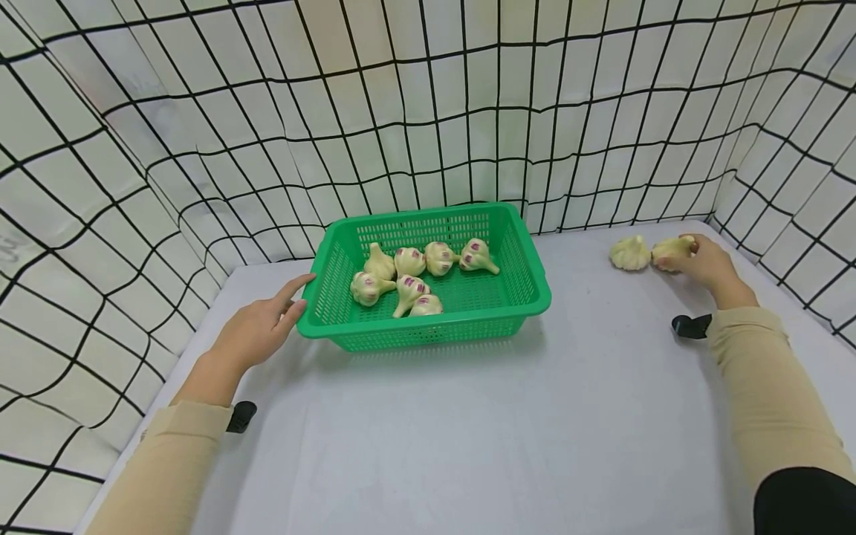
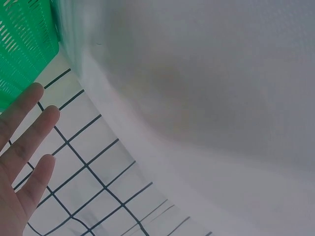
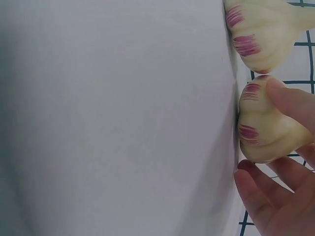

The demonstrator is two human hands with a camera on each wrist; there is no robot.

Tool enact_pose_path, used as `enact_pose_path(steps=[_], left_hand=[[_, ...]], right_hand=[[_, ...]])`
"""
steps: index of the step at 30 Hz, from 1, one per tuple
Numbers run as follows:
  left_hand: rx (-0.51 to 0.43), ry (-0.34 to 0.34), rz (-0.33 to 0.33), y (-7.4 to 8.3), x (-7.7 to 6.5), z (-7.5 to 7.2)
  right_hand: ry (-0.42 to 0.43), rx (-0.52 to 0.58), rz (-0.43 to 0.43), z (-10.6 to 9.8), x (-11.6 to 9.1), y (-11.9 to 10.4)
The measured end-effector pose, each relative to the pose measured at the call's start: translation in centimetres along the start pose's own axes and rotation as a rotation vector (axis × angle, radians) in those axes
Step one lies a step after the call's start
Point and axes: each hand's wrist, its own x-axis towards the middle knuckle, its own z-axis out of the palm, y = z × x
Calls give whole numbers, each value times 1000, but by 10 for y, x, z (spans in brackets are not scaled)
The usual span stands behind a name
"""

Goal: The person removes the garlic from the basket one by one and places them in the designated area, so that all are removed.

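Note:
A green plastic basket (image 1: 428, 338) stands on the table with several garlic bulbs (image 1: 409, 261) lying in it. My left hand (image 1: 257, 327) is at the basket's left end, its fingers extended with the tips right at the rim. In the left wrist view those fingers are spread beside the slotted wall of the basket (image 2: 24, 49). Over at the far right, my right hand (image 1: 712, 267) holds a garlic bulb (image 3: 266, 125) with purple streaks between thumb and fingers, low at the table. Close to its left sits another garlic bulb (image 1: 630, 253).
Black wire grid (image 1: 428, 111) backed with white sheeting walls in the table at the back and on both sides. The white table (image 1: 468, 431) stretches in front of the basket. Small black devices (image 1: 690, 327) stick out at both wrists.

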Motion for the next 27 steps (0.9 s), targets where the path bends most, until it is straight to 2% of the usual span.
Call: enact_pose_path(steps=[15,22,27], left_hand=[[2,3,4,1,1,1],[-4,0,2,0,1,1],[-1,1,5,-1,1,0]], right_hand=[[-38,-1,-36,-6,-2,7],[-47,46,-40,-11,-5,13],[-55,127,-58,-16,-10,15]])
